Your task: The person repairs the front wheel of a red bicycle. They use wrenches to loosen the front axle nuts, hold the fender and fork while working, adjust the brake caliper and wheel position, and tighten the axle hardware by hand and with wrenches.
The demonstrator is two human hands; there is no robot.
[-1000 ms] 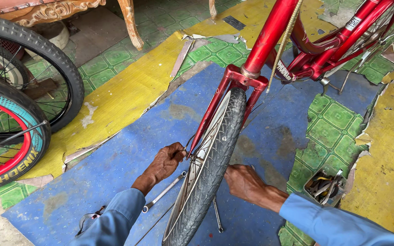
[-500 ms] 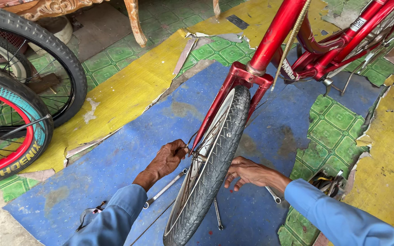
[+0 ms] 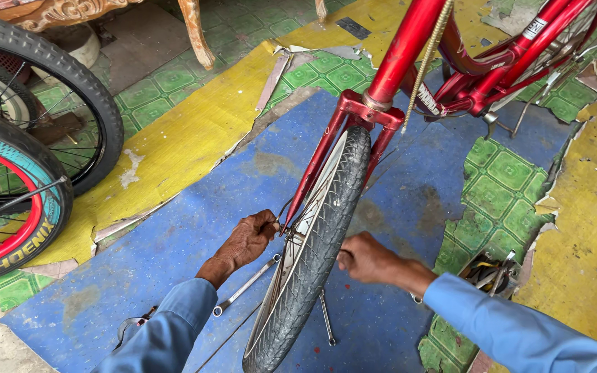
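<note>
Hands (image 3: 312, 250) at front wheel (image 3: 312, 262) (red bicycle)

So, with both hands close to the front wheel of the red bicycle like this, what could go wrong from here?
1. The left hand has its fingers at the axle, beside the spokes of the front wheel; if the wheel turns, they could be pinched.
2. The right hand is next to the tyre, so it could be rubbed or caught the same way.
3. The wrench lies loose on the floor under the left wrist, so it may be knocked away.

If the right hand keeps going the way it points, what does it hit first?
Probably the front tyre: the right hand points left toward it, already close to its sidewall, though depth is unclear.
</note>
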